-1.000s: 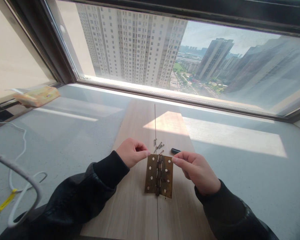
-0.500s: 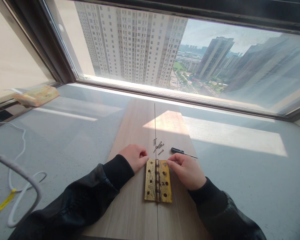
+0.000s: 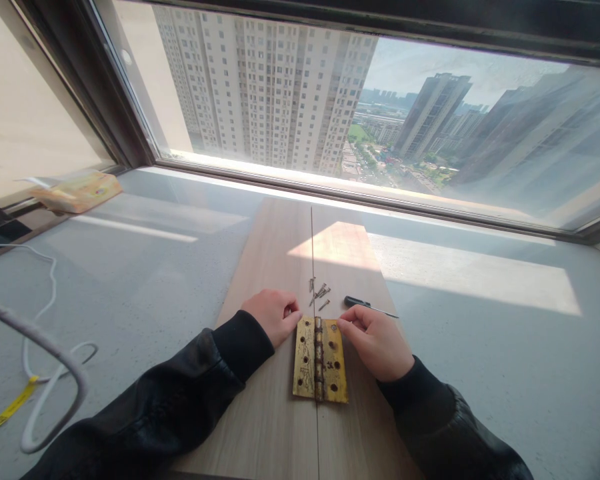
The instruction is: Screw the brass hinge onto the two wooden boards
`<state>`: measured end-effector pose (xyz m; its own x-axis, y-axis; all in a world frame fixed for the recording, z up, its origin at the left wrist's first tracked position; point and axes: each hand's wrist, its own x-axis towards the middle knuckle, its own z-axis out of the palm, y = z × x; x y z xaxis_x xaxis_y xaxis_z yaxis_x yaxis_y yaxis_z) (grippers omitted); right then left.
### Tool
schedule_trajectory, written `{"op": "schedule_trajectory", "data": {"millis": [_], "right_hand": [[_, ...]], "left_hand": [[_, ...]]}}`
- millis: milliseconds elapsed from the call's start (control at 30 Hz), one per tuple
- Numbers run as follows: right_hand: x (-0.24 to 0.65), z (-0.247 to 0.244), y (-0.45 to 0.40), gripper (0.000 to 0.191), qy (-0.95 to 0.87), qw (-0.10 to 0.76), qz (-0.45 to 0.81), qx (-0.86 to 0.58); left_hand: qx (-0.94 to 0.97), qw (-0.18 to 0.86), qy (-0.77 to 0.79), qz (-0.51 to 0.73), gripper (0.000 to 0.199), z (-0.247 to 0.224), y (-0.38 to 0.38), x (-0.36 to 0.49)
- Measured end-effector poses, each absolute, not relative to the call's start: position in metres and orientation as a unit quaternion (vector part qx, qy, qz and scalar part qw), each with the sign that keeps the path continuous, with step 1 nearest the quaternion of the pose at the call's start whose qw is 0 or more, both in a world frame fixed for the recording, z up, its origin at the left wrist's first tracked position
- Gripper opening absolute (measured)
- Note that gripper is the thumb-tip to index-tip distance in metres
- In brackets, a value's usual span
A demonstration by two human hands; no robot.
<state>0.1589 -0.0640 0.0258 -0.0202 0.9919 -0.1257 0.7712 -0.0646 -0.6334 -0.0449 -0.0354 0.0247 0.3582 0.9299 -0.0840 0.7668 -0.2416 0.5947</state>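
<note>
Nearest, dark sleeves (image 3: 165, 400) are reaching in from both sides. At left, a white cable (image 3: 80, 380) with a yellow tag (image 3: 13, 405) is looping well apart from the work. Two pale wooden boards (image 3: 265, 407) are lying side by side, their seam running away from the viewer. The worn brass-coloured hinge (image 3: 321, 360) is lying across them, barrel about over the seam, one leaf to each board; the seam is probably serving as its guide.

Left hand (image 3: 273, 317): fingers curling in, thumb and fingertips apparently pinching the upper left corner. Right hand (image 3: 377, 340): thumb and forefinger apparently pinching the upper right corner. Holding opposite corners is likely steadying it squarely, leaving the holes uncovered.

Just beyond the right hand, a screwdriver (image 3: 357, 302) is lying, shaft pointing right. Loose screws (image 3: 321, 291) are clustering by the seam, seemingly within easy reach. Farther off, a packet (image 3: 80, 193) is resting on the surface (image 3: 180, 260), and a window (image 3: 280, 93) is showing towers.
</note>
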Motion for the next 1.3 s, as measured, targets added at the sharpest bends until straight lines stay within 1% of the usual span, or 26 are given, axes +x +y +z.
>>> {"op": "schedule_trajectory", "data": {"millis": [133, 233, 300, 433, 500, 567, 633, 700, 800, 900, 1000, 1100, 1167, 1300], "right_hand": [[0.159, 0.026, -0.064, 0.026, -0.66, 0.189, 0.272, -0.674], [0.16, 0.027, -0.064, 0.027, -0.662, 0.183, 0.262, -0.678], [0.161, 0.028, -0.065, 0.028, -0.664, 0.18, 0.254, -0.68], [0.164, 0.033, -0.066, 0.032, -0.672, 0.184, 0.243, -0.675], [0.166, 0.036, -0.065, 0.038, -0.675, 0.189, 0.24, -0.672], [0.169, 0.04, -0.065, 0.045, -0.677, 0.191, 0.241, -0.669], [0.173, 0.045, -0.063, 0.046, -0.682, 0.183, 0.247, -0.663], [0.176, 0.051, -0.064, 0.037, -0.693, 0.167, 0.26, -0.651], [0.177, 0.063, -0.068, 0.025, -0.718, 0.132, 0.281, -0.622], [0.175, 0.076, -0.078, 0.017, -0.773, 0.038, 0.292, -0.561], [0.175, 0.082, -0.085, 0.01, -0.804, -0.036, 0.295, -0.515], [0.175, 0.076, -0.086, 0.012, -0.799, -0.074, 0.285, -0.524], [0.175, 0.069, -0.084, 0.014, -0.792, -0.095, 0.286, -0.53], [0.171, 0.055, -0.08, 0.028, -0.786, -0.095, 0.279, -0.543]], "left_hand": [[0.781, 0.263, 0.545, 0.155, 0.023, 0.025, -0.033, -0.046], [0.771, 0.251, 0.554, 0.188, 0.031, 0.024, -0.029, -0.049], [0.76, 0.255, 0.56, 0.209, 0.031, 0.023, -0.027, -0.051], [0.751, 0.271, 0.561, 0.219, 0.04, 0.018, -0.025, -0.055], [0.757, 0.265, 0.555, 0.221, 0.043, 0.016, -0.024, -0.056], [0.763, 0.256, 0.55, 0.223, 0.041, 0.015, -0.023, -0.056], [0.765, 0.253, 0.548, 0.227, 0.037, 0.014, -0.022, -0.057], [0.764, 0.254, 0.546, 0.233, 0.033, 0.013, -0.021, -0.057], [0.762, 0.253, 0.547, 0.238, 0.038, 0.013, -0.02, -0.057], [0.762, 0.253, 0.548, 0.235, 0.05, 0.012, -0.021, -0.057], [0.761, 0.256, 0.546, 0.237, 0.048, 0.012, -0.022, -0.057], [0.758, 0.262, 0.548, 0.238, 0.041, 0.013, -0.022, -0.056], [0.757, 0.263, 0.55, 0.236, 0.04, 0.014, -0.022, -0.056], [0.758, 0.264, 0.549, 0.232, 0.039, 0.014, -0.022, -0.056]]}}
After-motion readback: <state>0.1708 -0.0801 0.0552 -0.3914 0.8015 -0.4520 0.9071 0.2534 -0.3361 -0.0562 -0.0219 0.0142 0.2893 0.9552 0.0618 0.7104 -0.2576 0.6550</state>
